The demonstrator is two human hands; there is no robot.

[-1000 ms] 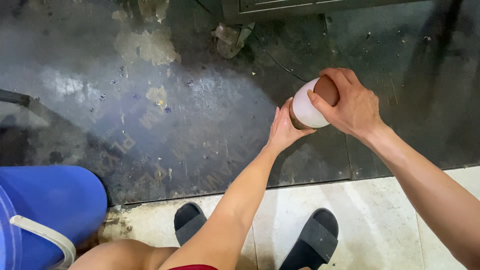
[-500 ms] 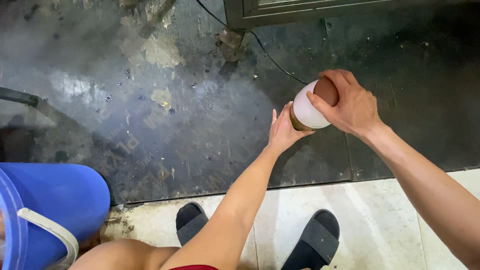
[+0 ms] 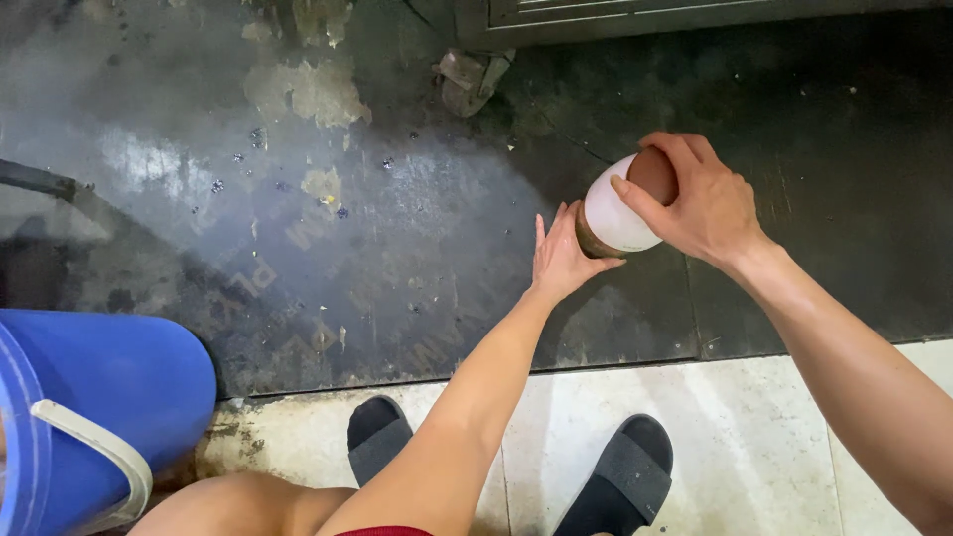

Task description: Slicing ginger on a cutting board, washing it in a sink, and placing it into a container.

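Jar-shaped container (image 3: 617, 210), white-bodied with a brown cap end and a brown base rim, is held above the dark wet floor (image 3: 328, 248), not resting on it. Reading from the left: a blue bucket (image 3: 109, 397) with a pale handle stands at the lower left, well apart from the work. Your left hand (image 3: 562, 256) comes next; its grip is spread, fingers extended and close together, with the palm pressed flat against the container's lower, base end. The container lies just to the right of and above that palm. Its long axis is tilted, running from the base at lower left up to the cap at upper right. Your right hand (image 3: 700, 203) is at the cap end, with its grip curled over the top, thumb along the white body and fingers wrapped around the brown cap. Both hands touch the container, one at each end of the axis. Two dark sandals (image 3: 620, 476) rest on the pale tile below.
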